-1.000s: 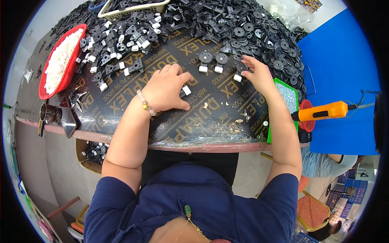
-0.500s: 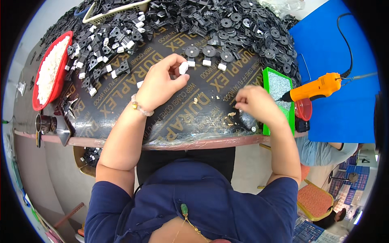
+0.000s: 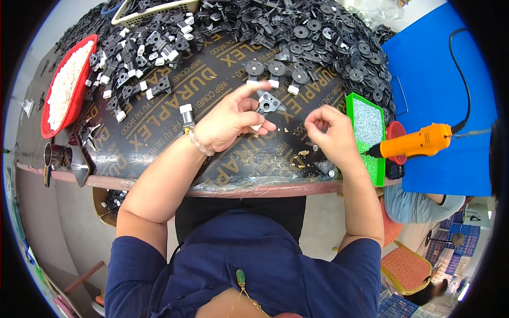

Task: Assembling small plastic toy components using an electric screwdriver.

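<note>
Far left: red tray point(image 3: 86, 80) of small white pieces sits at the left edge of the dark printed board point(image 3: 159, 119) covering the table. Near it, at the board's near-left corner, a couple of metal funnel-like cups point(image 3: 63, 159).

Far-left to centre: heap of black plastic brackets with white caps point(image 3: 143, 47), spilling toward the middle. A cream basket rim point(image 3: 154, 6) shows at the far edge.

Centre: left hand point(image 3: 230, 122) raised over the board, index finger stretched out, thumb and other fingers pinching a black three-armed plastic part point(image 3: 268, 102) with a centre hole. Part is held up off the board, just right of the palm, between the two hands. A bead bracelet point(image 3: 196, 142) is on that wrist. One lone white-capped piece point(image 3: 186, 112) lies just left of the hand.

Far of the hands: a short row of black round discs on white pegs point(image 3: 275, 71), apart from the big pile of black discs point(image 3: 339, 37) at far right.

Right of centre: right hand point(image 3: 331, 135) lifted, fingers curled in, thumb and forefinger tips pinched together; whatever is between them is too small to tell. Light crumbs and small bits point(image 3: 299, 156) lie on the board under and between the hands.

Right: green tray point(image 3: 368, 153) with a speckled grey fill, at the board's right edge. Beyond it an orange power screwdriver point(image 3: 419, 143) with black cable, lying over a blue surface point(image 3: 440, 95).
</note>
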